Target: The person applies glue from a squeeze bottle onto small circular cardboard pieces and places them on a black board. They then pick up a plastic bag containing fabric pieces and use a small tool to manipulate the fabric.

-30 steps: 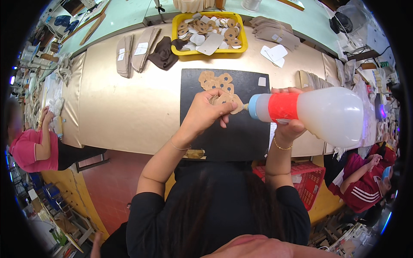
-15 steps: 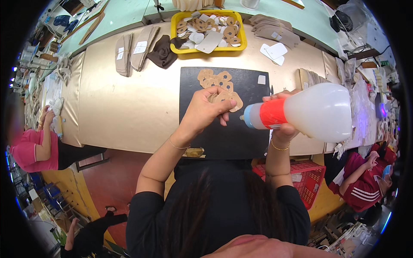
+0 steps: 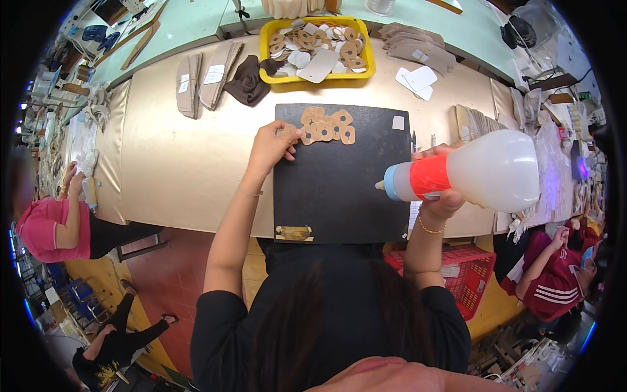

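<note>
Several fingers of the left hand pinch tan pieces beside a similar pile on a black board; the right hand grips a sideways bottle, which might drip there if squeezed.

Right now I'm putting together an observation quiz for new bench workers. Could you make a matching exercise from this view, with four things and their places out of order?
Things:
1. Blue-capped squeeze bottle
2. Cluster of tan pieces with holes
3. Dark brown cloth
4. Red plastic crate

Places:
A. On the black board
B. Below the near edge of the gold-covered table
C. In the right grip
D. At the left side of the yellow tray

Pairs: 1-C; 2-A; 3-D; 4-B
</note>
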`<state>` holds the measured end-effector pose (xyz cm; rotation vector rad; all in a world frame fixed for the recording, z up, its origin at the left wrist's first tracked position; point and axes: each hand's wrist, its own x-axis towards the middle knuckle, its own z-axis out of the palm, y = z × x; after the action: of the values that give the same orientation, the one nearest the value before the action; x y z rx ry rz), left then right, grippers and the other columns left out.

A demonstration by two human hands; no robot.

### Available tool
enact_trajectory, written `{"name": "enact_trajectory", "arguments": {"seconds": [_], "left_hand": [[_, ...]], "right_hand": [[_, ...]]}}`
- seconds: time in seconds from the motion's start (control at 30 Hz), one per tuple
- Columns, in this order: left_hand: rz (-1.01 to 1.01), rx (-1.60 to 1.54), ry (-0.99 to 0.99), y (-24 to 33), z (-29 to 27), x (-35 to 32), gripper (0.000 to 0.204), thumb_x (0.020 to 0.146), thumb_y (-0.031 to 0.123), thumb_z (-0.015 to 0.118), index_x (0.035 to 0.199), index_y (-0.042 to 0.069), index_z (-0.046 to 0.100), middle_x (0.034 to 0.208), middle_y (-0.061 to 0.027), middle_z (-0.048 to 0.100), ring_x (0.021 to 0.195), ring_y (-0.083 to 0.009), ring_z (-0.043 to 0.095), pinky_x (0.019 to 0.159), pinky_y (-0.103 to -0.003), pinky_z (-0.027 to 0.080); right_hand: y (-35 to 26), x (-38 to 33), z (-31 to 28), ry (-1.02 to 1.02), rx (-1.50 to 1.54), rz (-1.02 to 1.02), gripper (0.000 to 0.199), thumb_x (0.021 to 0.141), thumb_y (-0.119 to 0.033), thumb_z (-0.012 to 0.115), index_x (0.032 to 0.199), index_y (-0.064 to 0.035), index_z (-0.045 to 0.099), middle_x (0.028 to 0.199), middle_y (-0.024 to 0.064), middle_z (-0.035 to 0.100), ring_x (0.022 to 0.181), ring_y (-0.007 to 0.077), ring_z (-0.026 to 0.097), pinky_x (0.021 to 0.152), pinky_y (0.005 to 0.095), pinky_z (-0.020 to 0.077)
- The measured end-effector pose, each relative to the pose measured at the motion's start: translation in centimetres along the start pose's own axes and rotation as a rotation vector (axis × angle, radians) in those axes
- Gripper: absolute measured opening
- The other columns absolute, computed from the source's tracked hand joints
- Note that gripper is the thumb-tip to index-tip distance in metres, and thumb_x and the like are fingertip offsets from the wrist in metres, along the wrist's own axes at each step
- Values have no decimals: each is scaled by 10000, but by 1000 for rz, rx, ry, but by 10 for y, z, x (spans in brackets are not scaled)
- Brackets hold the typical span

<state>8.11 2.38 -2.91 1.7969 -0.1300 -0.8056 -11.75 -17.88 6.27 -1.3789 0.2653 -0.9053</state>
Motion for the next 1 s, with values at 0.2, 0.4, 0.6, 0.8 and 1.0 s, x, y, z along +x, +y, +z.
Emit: {"name": "enact_trajectory", "arguments": {"seconds": [0.2, 0.4, 0.6, 0.8, 1.0], "left_hand": [[-43, -345, 5, 3, -22, -20, 259, 841, 136, 652, 1014, -43, 582, 822, -107, 620, 647, -137, 613, 595, -236, 536], [6, -515, -222, 32, 4, -55, 257, 859, 75, 612, 1074, -56, 559, 866, -137, 629, 696, -174, 650, 651, -261, 566], [55, -400, -275, 56, 38, -79, 220, 845, 98, 670, 1000, -34, 586, 760, -79, 629, 575, -120, 619, 518, -238, 528], [79, -388, -270, 67, 54, -89, 248, 848, 110, 653, 1017, -61, 590, 771, -77, 630, 590, -104, 616, 525, -229, 535], [69, -386, -299, 69, 56, -91, 253, 850, 99, 666, 1042, -45, 586, 761, -69, 618, 586, -113, 607, 528, -238, 533]], "right_hand": [[1, 2, 4, 37, -20, -16, 867, 654, -685, 688, 1032, 82, 545, 930, 119, 540, 806, 275, 633, 726, 421, 569], [2, 10, 17, -63, 96, 20, 889, 642, -600, 760, 1161, 65, 482, 1064, 162, 577, 955, 298, 629, 814, 444, 553], [0, 16, 33, -61, -1, -47, 903, 644, -642, 709, 1151, 68, 475, 1046, 160, 590, 944, 316, 636, 830, 456, 542], [-4, 16, 37, -90, -63, -108, 878, 663, -634, 702, 1135, 73, 480, 1042, 133, 569, 903, 321, 650, 818, 462, 551], [-1, 12, 33, -107, -130, -119, 864, 661, -633, 706, 1116, 74, 504, 1006, 113, 557, 924, 312, 644, 825, 462, 551]]}}
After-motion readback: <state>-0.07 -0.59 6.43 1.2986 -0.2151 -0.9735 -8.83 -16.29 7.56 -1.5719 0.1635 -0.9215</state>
